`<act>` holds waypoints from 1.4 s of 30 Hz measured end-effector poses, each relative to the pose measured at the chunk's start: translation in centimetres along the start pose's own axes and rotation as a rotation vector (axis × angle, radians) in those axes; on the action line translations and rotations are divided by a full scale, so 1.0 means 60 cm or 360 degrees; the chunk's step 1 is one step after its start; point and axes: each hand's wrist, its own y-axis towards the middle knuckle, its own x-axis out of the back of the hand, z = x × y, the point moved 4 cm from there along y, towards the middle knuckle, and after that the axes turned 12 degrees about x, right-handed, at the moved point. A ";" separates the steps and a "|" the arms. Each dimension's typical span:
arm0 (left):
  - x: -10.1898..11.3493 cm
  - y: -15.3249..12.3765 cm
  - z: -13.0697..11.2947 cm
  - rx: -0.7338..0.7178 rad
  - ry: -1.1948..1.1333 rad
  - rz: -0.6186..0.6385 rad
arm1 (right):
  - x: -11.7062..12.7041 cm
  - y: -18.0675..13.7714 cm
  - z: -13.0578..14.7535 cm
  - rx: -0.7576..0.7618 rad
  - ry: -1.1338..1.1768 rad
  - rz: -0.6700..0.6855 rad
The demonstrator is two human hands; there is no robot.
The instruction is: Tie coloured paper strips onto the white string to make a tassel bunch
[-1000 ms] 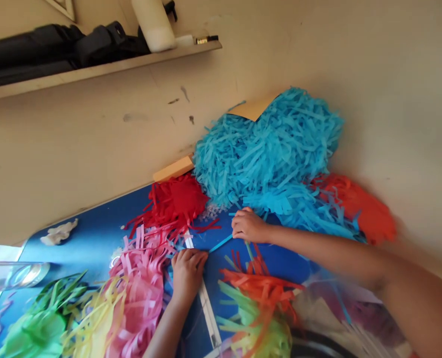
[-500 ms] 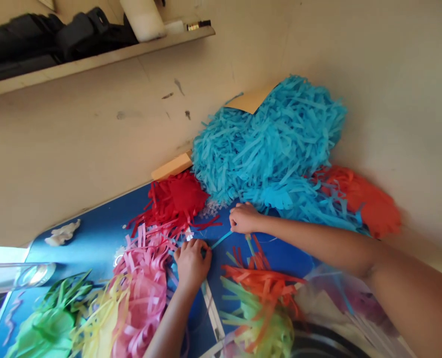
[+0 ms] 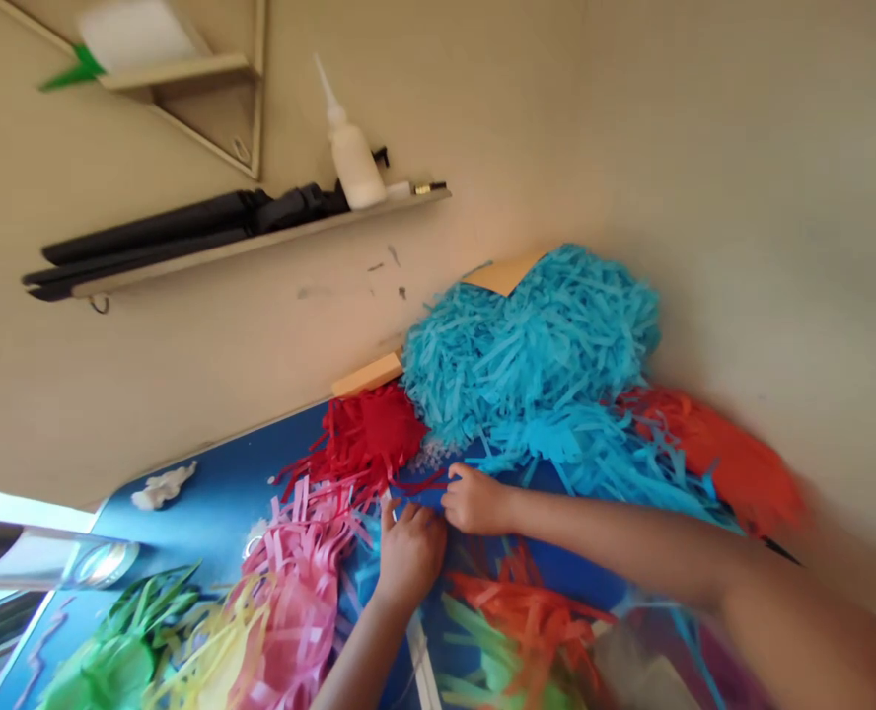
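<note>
On the blue table (image 3: pixel 223 471), my left hand (image 3: pixel 412 550) and my right hand (image 3: pixel 476 501) are nearly touching, both with curled fingers. A thin blue paper strip showed between them a moment before; now the fingers hide it. Just behind my right hand lie loose blue paper strips (image 3: pixel 556 439) in front of a large fluffy blue fringed paper pile (image 3: pixel 534 345). Red fringed paper (image 3: pixel 383 429) is beyond my left hand, and pink fringed paper (image 3: pixel 301 592) is to its left. Orange fringed paper (image 3: pixel 527 602) lies nearer, below my right hand.
Yellow (image 3: pixel 220 641) and green fringed paper (image 3: pixel 105 661) lie at the left, near a clear cylinder (image 3: pixel 68 560). Another orange bundle (image 3: pixel 726 454) rests against the right wall. A wall shelf (image 3: pixel 275 237) holds a glue bottle (image 3: pixel 356 163) and black objects (image 3: pixel 186 222).
My hands have come together, closing the gap where the blue strip was stretched. The camera view has tilted upward, bringing more of the shelf into sight.
</note>
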 end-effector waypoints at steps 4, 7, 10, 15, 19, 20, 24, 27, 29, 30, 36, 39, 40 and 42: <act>0.011 0.000 0.001 0.0004 -0.0009 -0.0272 | 0.023 0.015 0.009 -0.0026 -0.0142 -0.0040; 0.060 -0.007 0.010 0.0018 -0.0053 -0.0488 | 0.083 0.013 0.024 -0.0366 0.0080 -0.0281; 0.148 -0.023 0.004 -0.0195 -0.0197 -0.0671 | 0.156 0.004 0.038 -0.0730 0.0984 -0.0574; 0.263 -0.040 -0.023 -0.0375 -0.0250 -0.0801 | 0.221 0.020 0.073 -0.0640 0.2762 -0.0618; 0.272 -0.066 -0.041 -0.0184 -0.0430 -0.0923 | 0.214 0.019 0.107 -0.0843 0.2923 -0.0907; 0.265 -0.074 -0.043 -0.0056 -0.0497 -0.0935 | 0.209 0.017 0.118 -0.0875 0.2870 -0.0999; 0.233 -0.103 -0.049 0.0379 -0.0754 -0.0876 | 0.193 0.007 0.148 -0.0992 0.2727 -0.1326; 0.219 -0.116 -0.054 0.0502 -0.0933 -0.0816 | 0.180 0.004 0.154 -0.1065 0.2811 -0.1489; 0.216 -0.118 -0.054 0.0544 -0.1042 -0.0750 | 0.175 0.003 0.154 -0.1077 0.2818 -0.1504; 0.216 -0.118 -0.055 0.0542 -0.1078 -0.0715 | 0.174 0.002 0.156 -0.1069 0.2807 -0.1486; 0.209 -0.125 -0.054 0.0425 -0.1118 -0.0665 | 0.171 0.002 0.167 -0.0907 0.2700 -0.1534; 0.202 -0.140 -0.015 0.0833 -0.1282 -0.0670 | 0.158 -0.009 0.118 -0.0930 0.1964 -0.1364; 0.202 -0.146 0.003 0.1002 -0.1454 -0.0692 | 0.148 -0.014 0.087 -0.0987 0.1621 -0.1206; 0.200 -0.154 0.034 0.1274 -0.1926 -0.0709 | 0.116 -0.026 0.014 -0.1166 0.0871 -0.0701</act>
